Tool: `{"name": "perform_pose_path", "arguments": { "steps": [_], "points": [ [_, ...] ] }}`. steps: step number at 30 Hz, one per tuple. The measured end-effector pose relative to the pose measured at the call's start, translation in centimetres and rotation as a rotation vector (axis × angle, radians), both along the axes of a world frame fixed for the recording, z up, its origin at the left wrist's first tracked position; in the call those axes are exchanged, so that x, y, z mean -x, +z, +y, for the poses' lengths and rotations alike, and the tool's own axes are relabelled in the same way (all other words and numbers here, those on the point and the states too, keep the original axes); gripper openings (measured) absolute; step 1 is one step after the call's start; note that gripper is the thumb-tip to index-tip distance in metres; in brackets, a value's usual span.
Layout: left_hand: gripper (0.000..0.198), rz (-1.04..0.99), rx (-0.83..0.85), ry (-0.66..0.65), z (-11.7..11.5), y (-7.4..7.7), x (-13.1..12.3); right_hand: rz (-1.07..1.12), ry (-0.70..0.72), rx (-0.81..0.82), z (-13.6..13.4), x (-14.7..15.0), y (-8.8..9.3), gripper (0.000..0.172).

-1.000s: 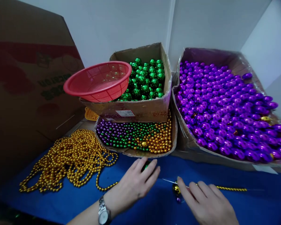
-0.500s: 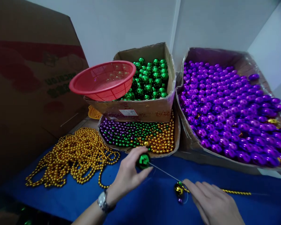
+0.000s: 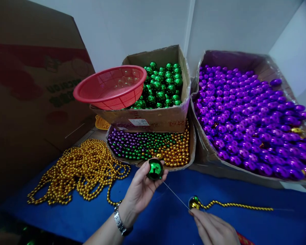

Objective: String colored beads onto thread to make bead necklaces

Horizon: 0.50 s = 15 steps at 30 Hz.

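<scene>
My left hand [image 3: 142, 190], palm turned upward and a watch on its wrist, grips a shiny green ball [image 3: 155, 169] between thumb and fingers. A thin pale thread [image 3: 177, 196] runs taut from beside that ball down to my right hand [image 3: 214, 227]. The fingertips of my right hand are pinched on the thread. Just above them on the blue table surface [image 3: 165, 217] lies a gold ball [image 3: 194, 202] with a bit of green beside it. From there a short strand of gold beads [image 3: 237, 205] stretches right, ending in a loose thread.
Gold bead necklaces [image 3: 84, 170] lie heaped at the left. Behind are a low box of small coloured beads [image 3: 142, 144], a box of green balls [image 3: 165, 119] with a red basket [image 3: 109, 88] on its rim, and a box of purple balls [image 3: 244, 115]. A tall carton [image 3: 35, 102] stands left.
My left hand has rolled palm up with the green ball. My right hand has shifted left and down along the thread, uncovering more of the gold strand.
</scene>
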<state>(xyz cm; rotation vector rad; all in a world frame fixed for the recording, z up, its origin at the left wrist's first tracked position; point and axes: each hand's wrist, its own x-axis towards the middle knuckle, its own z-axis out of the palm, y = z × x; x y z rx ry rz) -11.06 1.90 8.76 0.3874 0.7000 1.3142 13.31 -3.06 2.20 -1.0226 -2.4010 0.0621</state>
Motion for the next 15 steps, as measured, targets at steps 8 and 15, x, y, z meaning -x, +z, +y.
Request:
{"name": "perform_pose_path", "arguments": {
  "steps": [8,15],
  "points": [
    [0.038,0.014,-0.177,-0.117,-1.5,-0.5,-1.1,0.169,-0.065,0.157,-0.5,1.7,-0.7,0.026],
    [0.049,0.033,-0.248,-0.215,-2.6,-1.2,-2.0,0.291,-0.118,0.208,-0.6,2.4,-2.2,0.025]
  ]
}}
